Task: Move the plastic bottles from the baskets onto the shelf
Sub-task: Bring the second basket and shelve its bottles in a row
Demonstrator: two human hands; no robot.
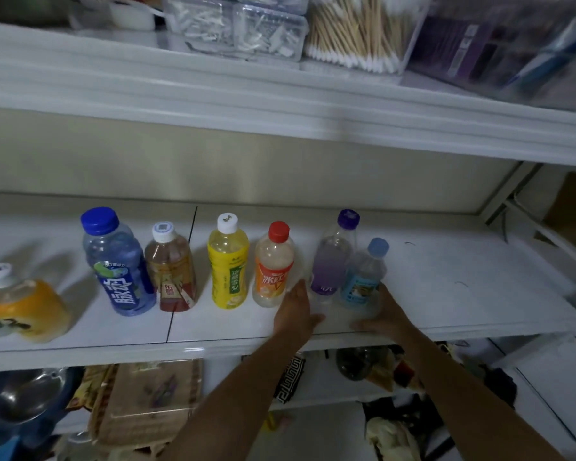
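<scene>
Shelf: a white middle shelf (446,294) was seen, with plastic bottles stood in a row along it.
Left hand: the left hand (296,311) was wrapped round the foot of the purple-capped bottle (331,261), fingers up its left side and thumb across the front.
Right hand: the right hand (388,312) was curled round the base of the pale-blue-capped bottle (363,277), fingers on its right side.
Held bottles: both were stood upright on the shelf, just beside each other, at the right end of the row.
Other bottles: to the left were lined a red-capped bottle (273,271), a yellow bottle (228,267), a brown tea bottle (172,271), a large blue bottle (118,264) and an orange bottle (24,304).
Upper shelf: a clear box of cotton swabs (353,31) was kept there.
</scene>
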